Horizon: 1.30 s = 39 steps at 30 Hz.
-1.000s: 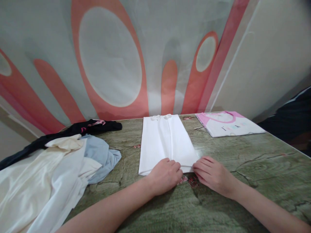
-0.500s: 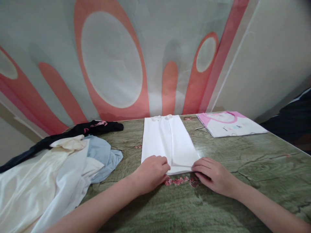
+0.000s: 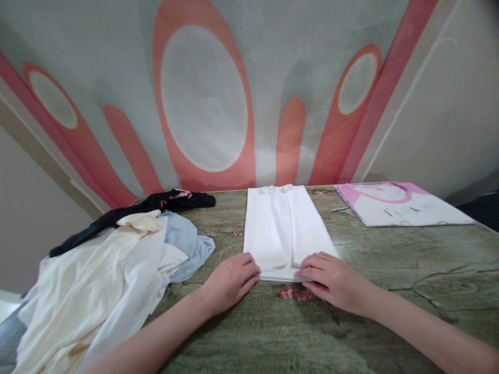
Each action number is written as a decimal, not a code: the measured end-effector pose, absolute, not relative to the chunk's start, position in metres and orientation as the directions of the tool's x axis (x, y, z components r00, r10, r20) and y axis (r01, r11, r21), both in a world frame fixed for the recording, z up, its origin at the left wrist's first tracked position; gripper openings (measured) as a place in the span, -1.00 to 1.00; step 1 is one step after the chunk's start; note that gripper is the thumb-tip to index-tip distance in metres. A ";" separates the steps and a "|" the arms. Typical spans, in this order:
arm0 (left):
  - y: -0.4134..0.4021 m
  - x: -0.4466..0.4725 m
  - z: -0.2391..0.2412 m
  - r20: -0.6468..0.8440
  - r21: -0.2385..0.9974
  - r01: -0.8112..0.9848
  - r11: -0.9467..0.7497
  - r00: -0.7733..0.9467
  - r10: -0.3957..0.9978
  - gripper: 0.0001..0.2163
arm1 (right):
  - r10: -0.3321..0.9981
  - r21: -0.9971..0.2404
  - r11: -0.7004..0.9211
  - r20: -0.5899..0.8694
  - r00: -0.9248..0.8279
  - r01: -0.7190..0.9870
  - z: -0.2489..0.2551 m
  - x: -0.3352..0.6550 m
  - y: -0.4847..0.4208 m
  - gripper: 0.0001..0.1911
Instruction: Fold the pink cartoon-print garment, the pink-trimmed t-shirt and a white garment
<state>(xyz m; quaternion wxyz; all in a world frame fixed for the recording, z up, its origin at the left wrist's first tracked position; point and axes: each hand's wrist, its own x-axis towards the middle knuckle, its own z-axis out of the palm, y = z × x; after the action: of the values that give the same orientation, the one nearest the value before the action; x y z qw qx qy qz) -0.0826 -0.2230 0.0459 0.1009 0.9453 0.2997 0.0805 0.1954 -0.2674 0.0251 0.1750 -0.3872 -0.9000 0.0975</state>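
A white shirt (image 3: 265,223) lies folded into a long, narrow shape on the table, with its ruffled neck at the far end. Its two sides are folded inward, and a seam runs down the middle. My left hand (image 3: 233,278) grips the near left corner with curled fingers. Farther right along the same near edge, my right hand (image 3: 337,280) pinches the layered cloth, thumb below and fingers on top. Both thumbs are partly hidden.
To the left lies a loose heap of cream and white clothes (image 3: 97,275), with a light blue garment (image 3: 187,244) and a black garment (image 3: 136,213) beside it. A folded pink-and-white shirt (image 3: 409,208) rests at the back right. Behind the wood-patterned table (image 3: 249,337) hangs a printed backdrop (image 3: 268,62).
The view has turned to the left. My left hand has slid outward to the shirt's near left corner, while my right hand has shifted inward along the near edge.
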 end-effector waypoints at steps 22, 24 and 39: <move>-0.225 -0.091 0.039 0.131 -0.061 0.434 -0.899 0.896 0.423 -0.81 | 0.722 -0.147 0.679 0.312 -0.618 0.719 0.005 0.133 -0.262 -0.83; -0.225 -0.091 0.041 0.105 -0.001 0.442 -0.897 0.892 0.439 -0.82 | 0.725 -0.173 0.679 0.309 -0.615 0.714 0.009 0.134 -0.262 -0.83; -0.221 -0.100 0.042 0.142 0.302 0.474 -0.827 0.836 0.531 -0.69 | 0.856 -0.182 0.515 0.169 -0.489 0.838 0.007 0.203 -0.220 -0.38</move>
<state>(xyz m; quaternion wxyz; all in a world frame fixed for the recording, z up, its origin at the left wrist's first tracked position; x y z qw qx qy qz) -0.0997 -0.2211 0.0416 0.1282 0.9494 0.2645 0.1104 0.2027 -0.2197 0.0071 0.1195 -0.4913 -0.8620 0.0376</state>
